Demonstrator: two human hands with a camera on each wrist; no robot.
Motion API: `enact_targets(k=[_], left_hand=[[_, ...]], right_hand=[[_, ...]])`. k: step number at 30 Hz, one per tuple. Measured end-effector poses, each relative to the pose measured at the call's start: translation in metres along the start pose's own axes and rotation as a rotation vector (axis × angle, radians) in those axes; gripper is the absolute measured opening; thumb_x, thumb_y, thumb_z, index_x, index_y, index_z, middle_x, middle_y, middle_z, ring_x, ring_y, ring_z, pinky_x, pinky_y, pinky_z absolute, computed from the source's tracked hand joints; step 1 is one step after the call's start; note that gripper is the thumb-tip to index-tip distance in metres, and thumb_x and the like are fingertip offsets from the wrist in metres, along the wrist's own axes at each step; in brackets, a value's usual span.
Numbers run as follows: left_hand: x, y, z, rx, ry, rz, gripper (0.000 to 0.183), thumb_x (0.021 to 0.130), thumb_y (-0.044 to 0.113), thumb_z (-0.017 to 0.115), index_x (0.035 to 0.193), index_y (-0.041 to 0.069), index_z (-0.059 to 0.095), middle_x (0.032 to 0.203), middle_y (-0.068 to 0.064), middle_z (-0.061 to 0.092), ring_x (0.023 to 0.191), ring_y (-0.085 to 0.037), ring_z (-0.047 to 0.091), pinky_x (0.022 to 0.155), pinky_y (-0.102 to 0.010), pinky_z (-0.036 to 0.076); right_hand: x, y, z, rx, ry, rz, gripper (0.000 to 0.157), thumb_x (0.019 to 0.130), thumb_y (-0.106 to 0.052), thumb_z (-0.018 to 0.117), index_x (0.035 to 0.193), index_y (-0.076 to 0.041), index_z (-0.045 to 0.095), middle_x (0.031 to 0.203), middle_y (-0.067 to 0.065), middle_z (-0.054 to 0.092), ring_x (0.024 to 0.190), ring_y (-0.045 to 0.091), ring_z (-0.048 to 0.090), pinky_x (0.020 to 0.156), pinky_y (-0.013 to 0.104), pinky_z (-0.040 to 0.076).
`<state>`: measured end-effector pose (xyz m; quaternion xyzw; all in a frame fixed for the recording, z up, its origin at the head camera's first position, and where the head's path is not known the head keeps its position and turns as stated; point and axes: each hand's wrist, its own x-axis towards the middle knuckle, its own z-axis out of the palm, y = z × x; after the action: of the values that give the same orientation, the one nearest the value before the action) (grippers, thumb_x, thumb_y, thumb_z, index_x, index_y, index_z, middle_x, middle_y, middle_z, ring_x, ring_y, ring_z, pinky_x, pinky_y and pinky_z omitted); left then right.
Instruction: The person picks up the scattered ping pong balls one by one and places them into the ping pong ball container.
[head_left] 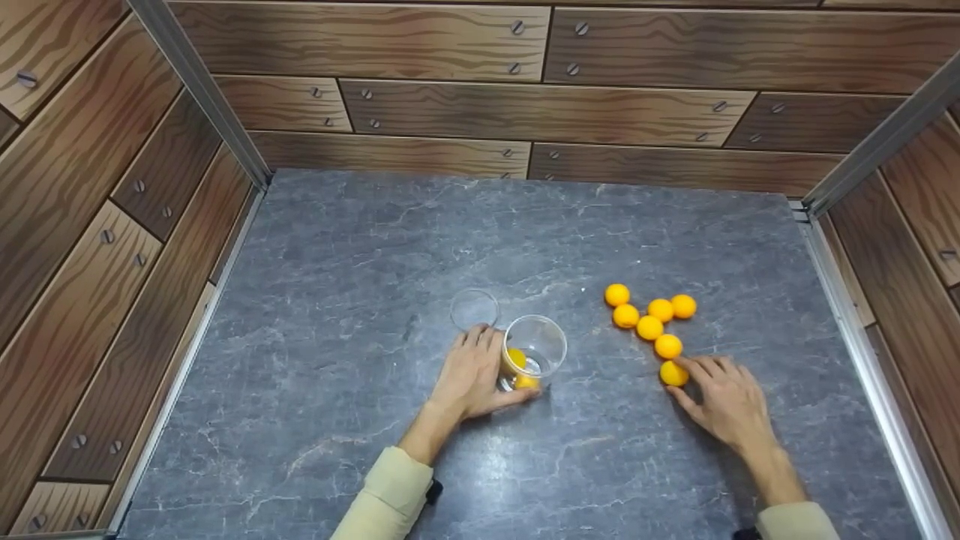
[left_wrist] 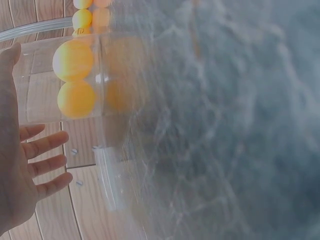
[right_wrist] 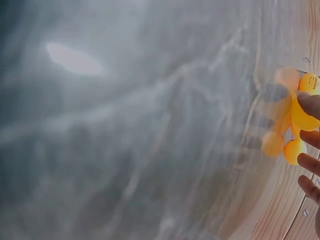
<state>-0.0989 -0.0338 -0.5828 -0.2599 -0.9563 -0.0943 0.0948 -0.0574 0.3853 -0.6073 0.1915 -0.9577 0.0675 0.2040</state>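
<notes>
In the head view my left hand (head_left: 469,375) holds a clear plastic cup (head_left: 551,326) from its left side, thumb in front and fingers behind. Two orange table tennis balls (left_wrist: 76,99) lie inside the cup, which stands upright on the table. To the right, the thumb and index finger of my right hand (head_left: 729,401) pinch an orange table tennis ball (head_left: 673,373). This ball is at the near end of a branching row of several more balls (head_left: 649,328). Its far side is partly covered by my fingers in the right wrist view.
A clear round plastic piece, like a lid (head_left: 475,291), lies just beyond my left fingers. The grey marbled tabletop (head_left: 360,300) is bordered by wood-patterned panels (head_left: 450,109) at the back and both sides, with metal rails (head_left: 862,360) along the side edges.
</notes>
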Motion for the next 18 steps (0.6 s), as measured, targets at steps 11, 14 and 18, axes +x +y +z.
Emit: enact_targets(k=[11, 14, 18], left_hand=[[0.001, 0.0, 0.0, 0.015, -0.012, 0.001, 0.1, 0.078, 0.09, 0.06, 0.136, 0.008, 0.055, 0.131, -0.01, 0.067, 0.128, -0.028, 0.061, 0.105, -0.044, 0.055], [0.001, 0.0, 0.0, 0.02, -0.011, 0.005, 0.1, 0.079, 0.09, 0.059, 0.136, 0.008, 0.055, 0.131, -0.01, 0.067, 0.128, -0.028, 0.061, 0.105, -0.044, 0.055], [0.001, 0.0, 0.0, 0.019, -0.005, 0.004, 0.098, 0.078, 0.09, 0.06, 0.134, 0.009, 0.056, 0.13, -0.009, 0.068, 0.128, -0.027, 0.061, 0.106, -0.043, 0.054]], right_hand=[[0.003, -0.009, -0.003, 0.015, 0.018, 0.001, 0.052, 0.075, -0.031, 0.092, 0.119, -0.009, 0.074, 0.104, 0.015, 0.076, 0.095, 0.038, 0.068, 0.074, 0.051, 0.055], [0.006, -0.013, -0.005, 0.033, 0.034, -0.005, 0.052, 0.075, -0.03, 0.092, 0.119, -0.009, 0.075, 0.104, 0.015, 0.076, 0.095, 0.038, 0.068, 0.077, 0.052, 0.056], [0.012, -0.018, -0.007, 0.056, 0.064, -0.026, 0.052, 0.074, -0.029, 0.092, 0.119, -0.01, 0.075, 0.103, 0.014, 0.077, 0.094, 0.037, 0.069, 0.078, 0.05, 0.055]])
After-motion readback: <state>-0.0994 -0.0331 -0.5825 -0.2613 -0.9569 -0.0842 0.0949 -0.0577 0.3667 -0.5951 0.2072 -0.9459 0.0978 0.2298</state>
